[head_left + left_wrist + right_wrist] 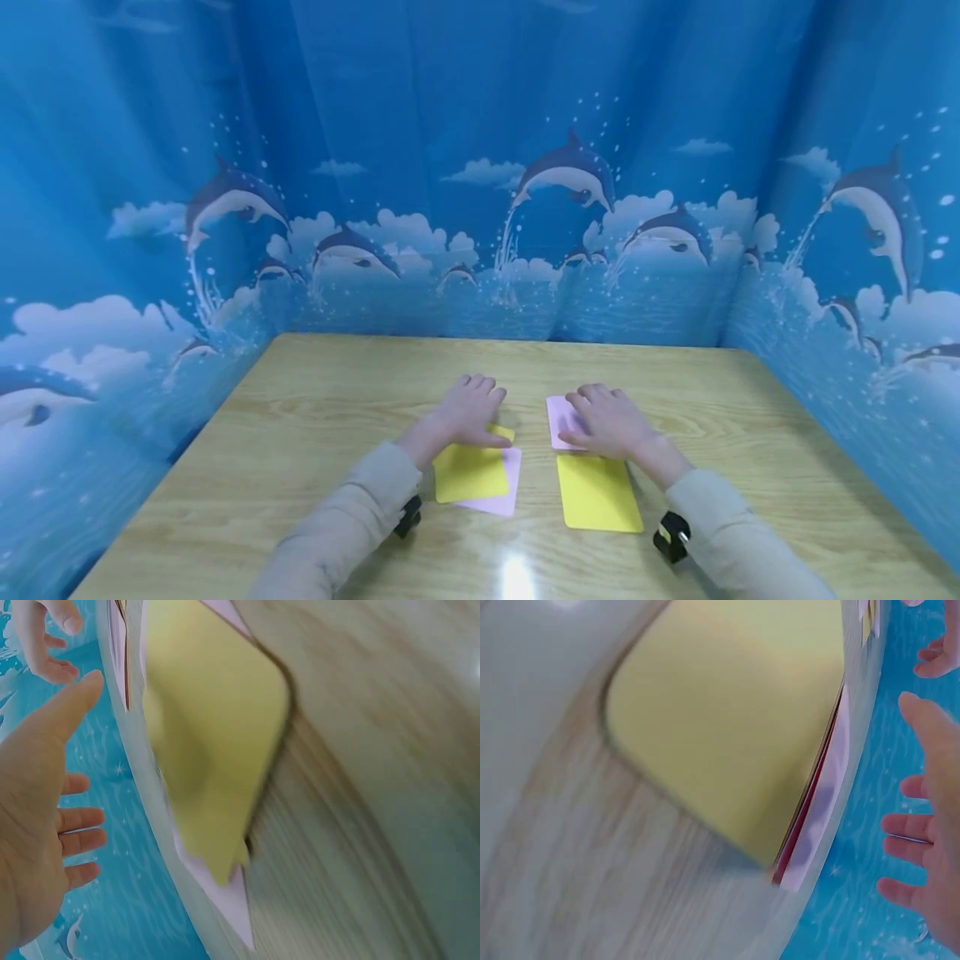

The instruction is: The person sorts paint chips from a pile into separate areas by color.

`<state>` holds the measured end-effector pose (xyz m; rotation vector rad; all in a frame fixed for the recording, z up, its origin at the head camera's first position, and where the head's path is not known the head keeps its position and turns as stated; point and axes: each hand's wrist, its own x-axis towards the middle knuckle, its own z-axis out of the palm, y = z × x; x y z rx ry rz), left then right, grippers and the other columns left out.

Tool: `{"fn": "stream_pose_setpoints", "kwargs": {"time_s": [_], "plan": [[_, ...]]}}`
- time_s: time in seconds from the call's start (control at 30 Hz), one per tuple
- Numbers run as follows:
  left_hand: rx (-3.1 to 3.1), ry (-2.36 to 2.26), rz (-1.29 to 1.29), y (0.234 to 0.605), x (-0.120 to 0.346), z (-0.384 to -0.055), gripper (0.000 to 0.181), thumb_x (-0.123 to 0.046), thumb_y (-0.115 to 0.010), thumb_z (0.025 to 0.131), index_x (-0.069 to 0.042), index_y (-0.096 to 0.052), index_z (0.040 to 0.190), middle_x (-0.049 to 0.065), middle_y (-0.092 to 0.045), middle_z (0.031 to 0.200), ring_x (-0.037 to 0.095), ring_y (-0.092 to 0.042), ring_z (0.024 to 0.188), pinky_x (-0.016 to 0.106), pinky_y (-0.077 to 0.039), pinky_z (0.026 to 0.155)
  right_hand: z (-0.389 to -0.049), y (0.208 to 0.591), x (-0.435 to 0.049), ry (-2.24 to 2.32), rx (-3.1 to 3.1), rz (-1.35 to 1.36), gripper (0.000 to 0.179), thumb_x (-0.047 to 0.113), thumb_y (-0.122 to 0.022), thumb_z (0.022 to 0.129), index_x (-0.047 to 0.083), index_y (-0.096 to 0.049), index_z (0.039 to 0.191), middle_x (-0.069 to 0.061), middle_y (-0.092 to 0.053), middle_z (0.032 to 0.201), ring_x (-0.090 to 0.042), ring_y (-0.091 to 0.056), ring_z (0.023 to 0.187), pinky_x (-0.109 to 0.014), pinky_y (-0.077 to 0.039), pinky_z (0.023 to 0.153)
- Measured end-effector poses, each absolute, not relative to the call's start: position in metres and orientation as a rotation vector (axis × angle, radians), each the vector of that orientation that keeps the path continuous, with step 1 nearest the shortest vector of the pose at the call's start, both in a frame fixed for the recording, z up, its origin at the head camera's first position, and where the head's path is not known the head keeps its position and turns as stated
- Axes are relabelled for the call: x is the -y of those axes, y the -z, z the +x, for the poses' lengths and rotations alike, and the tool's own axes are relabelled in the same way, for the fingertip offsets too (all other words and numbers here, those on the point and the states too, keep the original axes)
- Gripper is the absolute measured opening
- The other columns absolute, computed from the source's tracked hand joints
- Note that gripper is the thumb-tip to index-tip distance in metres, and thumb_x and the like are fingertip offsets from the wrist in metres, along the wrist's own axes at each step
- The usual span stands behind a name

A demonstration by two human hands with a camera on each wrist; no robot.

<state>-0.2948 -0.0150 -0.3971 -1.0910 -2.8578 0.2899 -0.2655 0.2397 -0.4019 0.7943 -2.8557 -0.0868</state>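
Observation:
My left hand (467, 410), fingers extended, is over the far part of a yellow card (471, 477). That card lies askew on a pink card (512, 487), which sticks out at its right and near side. On the right, my right hand (613, 422) is over a pink card (558, 417), its fingers loosely spread. Nearer to me, a second yellow card (598, 500) lies against that pink card, and a dark red edge (799, 838) shows between the two in the right wrist view. Both wrist views show the palms holding nothing; whether fingertips touch the cards I cannot tell.
The cards lie on a wood-grain table (337, 375). A blue curtain (420, 108) printed with dolphins and clouds surrounds its back and sides. Black wrist devices (671, 537) sit below the sleeves. Light glares on the near table surface.

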Motion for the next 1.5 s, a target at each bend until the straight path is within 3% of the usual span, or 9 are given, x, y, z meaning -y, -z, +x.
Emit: {"fn": "stream_pose_setpoints", "kwargs": {"time_s": [0.43,0.6,1.03,1.5], "plan": [[2.880,-0.192,-1.036,0.404,0.059,-0.280,0.089,-0.073,-0.053,0.074,-0.006,-0.046,0.132,0.012,-0.048,0.127,0.028,-0.043,0.117,0.046,-0.033,0.100,-0.257,0.397,-0.208,0.069,2.809,0.965,0.077,0.056,-0.066,0.073,0.003,-0.050,0.127,-0.017,-0.052,0.119,-0.035,-0.048,0.110,-0.053,-0.042,0.085],[2.890,-0.172,-1.048,0.401,0.067,-0.271,0.088,-0.072,-0.055,0.072,-0.005,-0.047,0.129,0.013,-0.050,0.124,0.029,-0.045,0.114,0.045,-0.035,0.097,-0.259,0.399,-0.197,0.066,2.791,1.032,0.077,0.058,-0.063,0.076,0.004,-0.049,0.128,-0.016,-0.050,0.121,-0.033,-0.047,0.111,-0.051,-0.042,0.086],[2.944,-0.220,-1.061,0.405,0.084,-0.249,0.095,-0.076,-0.049,0.072,-0.002,-0.045,0.131,0.015,-0.048,0.128,0.029,-0.043,0.118,0.045,-0.035,0.098,-0.255,0.408,-0.164,0.039,2.767,1.225,0.081,0.061,-0.062,0.073,0.005,-0.047,0.129,-0.015,-0.047,0.123,-0.030,-0.044,0.114,-0.046,-0.040,0.087],[2.956,-0.231,-1.142,0.418,0.088,-0.241,0.099,-0.081,-0.043,0.070,-0.006,-0.044,0.135,0.012,-0.048,0.127,0.026,-0.043,0.116,0.046,-0.035,0.098,-0.250,0.412,-0.137,0.064,2.900,1.289,0.095,0.066,-0.062,0.069,0.004,-0.040,0.137,-0.016,-0.040,0.137,-0.030,-0.037,0.125,-0.048,-0.035,0.097]]}}
